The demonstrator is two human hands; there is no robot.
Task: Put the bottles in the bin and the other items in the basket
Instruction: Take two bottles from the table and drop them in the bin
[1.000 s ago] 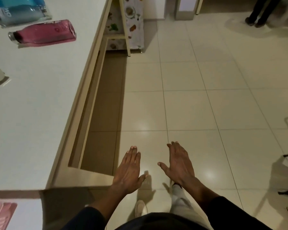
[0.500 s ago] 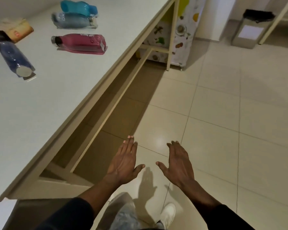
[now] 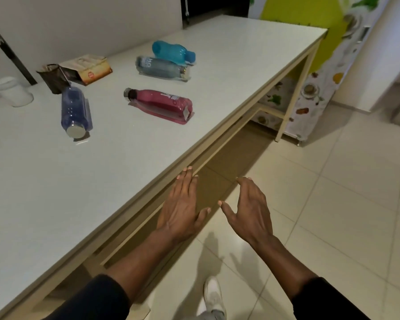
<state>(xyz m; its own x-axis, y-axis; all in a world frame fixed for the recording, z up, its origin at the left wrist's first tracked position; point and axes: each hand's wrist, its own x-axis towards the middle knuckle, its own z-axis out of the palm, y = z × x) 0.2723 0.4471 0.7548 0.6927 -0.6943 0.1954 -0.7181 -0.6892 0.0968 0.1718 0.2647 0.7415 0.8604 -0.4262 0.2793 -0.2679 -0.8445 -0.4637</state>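
White table (image 3: 44, 181) bears four lying bottles (image 3: 159, 103); left hand (image 3: 183, 209) and right hand (image 3: 252, 211) hover empty, fingers extended.

White worktop (image 3: 44, 192), and there's the magenta bottle (image 3: 159, 105), silver-capped. Left of it a deep blue bottle (image 3: 75, 109); behind it a grey-blue bottle (image 3: 159, 68) with white lettering, then a turquoise bottle (image 3: 171, 50). Off to its right, a white cloth (image 3: 316, 105) printed with vegetables, lime-green patch above.

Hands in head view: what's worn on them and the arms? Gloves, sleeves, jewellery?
No gloves: the left hand and right hand are bare, with no ring, watch or bracelet visible. Dark long sleeves, the left sleeve and right sleeve, are pushed up near the elbows, leaving the forearms uncovered.
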